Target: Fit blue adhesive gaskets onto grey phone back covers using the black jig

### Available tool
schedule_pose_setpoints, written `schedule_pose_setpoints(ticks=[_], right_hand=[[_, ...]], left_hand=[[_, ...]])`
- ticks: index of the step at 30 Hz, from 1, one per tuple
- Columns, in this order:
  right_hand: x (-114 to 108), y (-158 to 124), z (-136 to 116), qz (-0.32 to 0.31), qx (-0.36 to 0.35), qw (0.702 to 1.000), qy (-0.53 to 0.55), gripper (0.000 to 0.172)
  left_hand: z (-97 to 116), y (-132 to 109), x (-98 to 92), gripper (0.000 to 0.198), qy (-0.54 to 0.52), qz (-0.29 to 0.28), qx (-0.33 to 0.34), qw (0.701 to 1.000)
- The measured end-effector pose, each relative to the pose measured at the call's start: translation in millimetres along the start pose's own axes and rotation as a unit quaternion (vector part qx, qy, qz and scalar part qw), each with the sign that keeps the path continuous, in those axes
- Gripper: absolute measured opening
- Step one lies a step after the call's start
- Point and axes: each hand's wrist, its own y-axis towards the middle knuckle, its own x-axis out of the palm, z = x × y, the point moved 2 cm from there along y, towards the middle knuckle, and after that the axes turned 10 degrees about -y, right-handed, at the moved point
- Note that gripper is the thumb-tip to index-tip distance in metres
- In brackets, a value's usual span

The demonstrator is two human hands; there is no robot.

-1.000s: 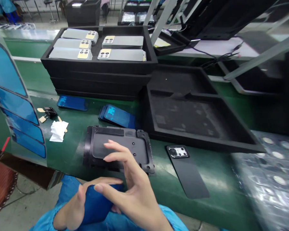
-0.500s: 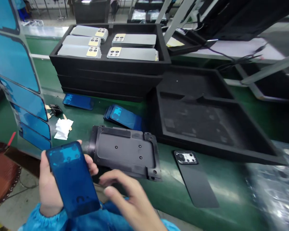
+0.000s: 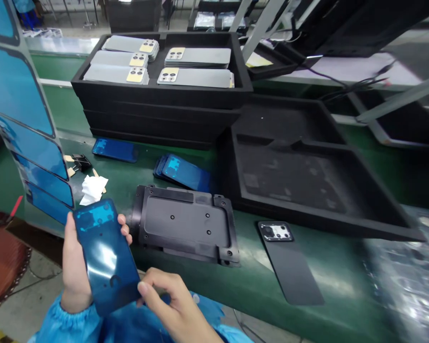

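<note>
Left hand (image 3: 73, 259) rises from a bright blue sleeve (image 3: 62, 326) at the lower left, wrist bent back and palm toward the camera, gripping a glossy blue rectangular film-covered phone panel (image 3: 105, 255) by its long edges: thumb hidden behind the left edge, fingertips (image 3: 123, 226) curling over the right edge. It holds the panel upright and slightly tilted, above the near edge of the green bench (image 3: 307, 267). Right hand (image 3: 171, 302) comes up from below with fingers loosely curled, its thumb tip touching the panel's lower right corner; it pinches at that corner rather than wrapping the panel.

Beyond the hands, a stack of black foam trays (image 3: 157, 112) stands at the back of the bench, the top one filled with silver phone back covers (image 3: 196, 78) in rows. To its right lies a large shallow black foam tray (image 3: 307, 176). Just beside the held panel sits a flat black metal fixture plate (image 3: 186, 226) with screw holes. Right of it lies a dark grey phone back cover (image 3: 288, 264), camera cut-out up. Behind the fixture rests a fanned pile of blue panels (image 3: 184, 171). A crumpled white wipe (image 3: 93, 188) lies near the left.
</note>
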Motion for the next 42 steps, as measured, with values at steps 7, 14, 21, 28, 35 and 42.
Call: schedule_pose_setpoints(ticks=[7,14,21,28,35,42], right_hand=[[3,-2,7,0.004,0.038,0.999,0.025,0.038],[5,5,6,0.011,0.023,0.999,0.045,0.04],[3,7,8,0.0,0.017,0.998,0.056,0.044],[4,7,12,-0.004,0.012,0.997,0.07,0.052],[3,5,14,-0.017,0.016,0.996,0.089,0.052],[18,5,20,-0.029,0.038,0.988,0.146,0.054]], left_hand=[[14,1,9.4,0.067,0.053,0.008,0.075,0.996],[8,4,2.9,0.07,0.11,0.008,-0.002,0.994],[8,8,0.9,0.071,0.109,0.012,-0.021,0.994],[8,11,2.0,0.073,0.119,0.012,-0.016,0.993],[7,12,-0.7,0.066,0.099,0.004,-0.014,0.995],[9,7,3.7,0.064,0.019,-0.034,0.083,0.996]])
